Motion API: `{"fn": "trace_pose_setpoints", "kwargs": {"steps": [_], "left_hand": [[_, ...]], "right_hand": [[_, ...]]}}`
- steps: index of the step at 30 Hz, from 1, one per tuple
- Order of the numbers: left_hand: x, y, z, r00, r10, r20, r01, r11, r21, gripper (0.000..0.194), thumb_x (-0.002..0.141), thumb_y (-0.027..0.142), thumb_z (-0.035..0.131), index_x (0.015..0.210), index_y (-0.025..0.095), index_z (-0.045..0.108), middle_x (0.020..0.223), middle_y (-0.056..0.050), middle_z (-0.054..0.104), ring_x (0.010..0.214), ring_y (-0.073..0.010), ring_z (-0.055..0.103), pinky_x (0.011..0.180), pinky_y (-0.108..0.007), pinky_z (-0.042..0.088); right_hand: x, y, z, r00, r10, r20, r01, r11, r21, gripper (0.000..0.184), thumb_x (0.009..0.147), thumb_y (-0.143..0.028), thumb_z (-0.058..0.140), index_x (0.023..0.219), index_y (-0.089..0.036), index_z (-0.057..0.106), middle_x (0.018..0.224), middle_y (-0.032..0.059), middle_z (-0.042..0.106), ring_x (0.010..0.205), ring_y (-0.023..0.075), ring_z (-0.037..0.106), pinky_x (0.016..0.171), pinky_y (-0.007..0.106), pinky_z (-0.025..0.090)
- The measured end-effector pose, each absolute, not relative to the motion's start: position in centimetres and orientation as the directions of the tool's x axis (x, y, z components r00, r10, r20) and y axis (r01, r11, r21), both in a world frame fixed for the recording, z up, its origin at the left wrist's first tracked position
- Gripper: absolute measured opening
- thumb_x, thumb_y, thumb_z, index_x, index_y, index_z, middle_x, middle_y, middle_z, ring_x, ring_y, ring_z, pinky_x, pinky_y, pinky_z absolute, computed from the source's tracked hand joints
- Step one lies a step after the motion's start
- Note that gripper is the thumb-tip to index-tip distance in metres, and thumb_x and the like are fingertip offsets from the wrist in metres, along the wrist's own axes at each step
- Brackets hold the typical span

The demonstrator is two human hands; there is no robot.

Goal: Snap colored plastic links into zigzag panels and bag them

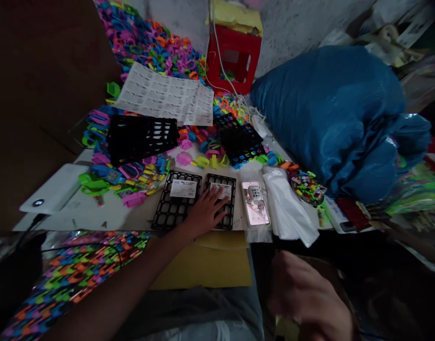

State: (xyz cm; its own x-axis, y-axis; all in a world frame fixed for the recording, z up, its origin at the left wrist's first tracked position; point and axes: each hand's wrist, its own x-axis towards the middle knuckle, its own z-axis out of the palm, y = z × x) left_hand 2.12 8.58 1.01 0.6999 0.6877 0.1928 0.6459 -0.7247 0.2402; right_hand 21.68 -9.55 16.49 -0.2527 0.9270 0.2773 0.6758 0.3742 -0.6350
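Note:
My left hand [207, 210] lies with fingers spread on a black plastic grid tray [228, 220], over its white printed label [219, 188]. Beside it on the left is a second black grid tray [164, 213], with a similar white label [183, 188] near its top. My right hand [302, 293] is in front of the table edge at the lower right. It is smeared by motion and its fingers look curled, but I cannot make out whether it holds anything. A phone [255, 203] with a lit screen and folded clear plastic bags [290, 206] lie right of the trays.
Stacked black trays [141, 139] and more trays [238, 139] sit behind, among heaped colourful plastic pieces [174, 52]. A label sheet [167, 92] lies across the heap. A white power bank [54, 189], red stool [233, 57], large blue bag [331, 109] and small filled dish [309, 188] surround the workspace.

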Motion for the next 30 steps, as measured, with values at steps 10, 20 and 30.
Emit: {"fn": "trace_pose_setpoints", "kwargs": {"steps": [10,20,30], "left_hand": [[2.1,8.5,0.9,0.702,0.681,0.208,0.636,-0.731,0.247,0.048,0.097,0.044,0.038,0.142,0.026,0.042,0.155,-0.007,0.030,0.144,-0.0272,0.023,0.115,-0.049,0.023],[2.1,8.5,0.5,0.689,0.704,0.173,0.666,-0.709,0.232,0.057,0.097,0.047,0.034,0.145,0.017,0.035,0.156,-0.007,0.026,0.146,-0.0255,0.018,0.117,-0.044,0.019],[2.3,8.4,0.7,0.676,0.726,0.124,0.679,-0.680,0.278,0.062,0.097,0.048,0.033,0.146,0.010,0.033,0.156,-0.011,0.025,0.146,-0.0254,0.018,0.118,-0.043,0.017]], "right_hand": [[24.1,-5.9,7.2,0.186,0.955,0.230,0.781,-0.002,-0.625,0.021,0.091,-0.037,0.051,0.096,-0.021,0.064,0.085,0.0052,0.067,0.075,0.0191,0.061,0.069,0.033,0.050],[26.0,-4.5,5.3,0.284,0.913,0.291,0.787,-0.049,-0.615,0.023,0.090,-0.038,0.052,0.087,-0.019,0.065,0.088,0.0064,0.067,0.084,0.0212,0.058,0.076,0.035,0.045],[25.8,-4.4,4.3,0.284,0.902,0.324,0.866,-0.096,-0.492,0.031,0.091,-0.043,0.048,0.091,-0.018,0.068,0.093,0.0091,0.066,0.089,0.0240,0.059,0.082,0.039,0.042]]}}
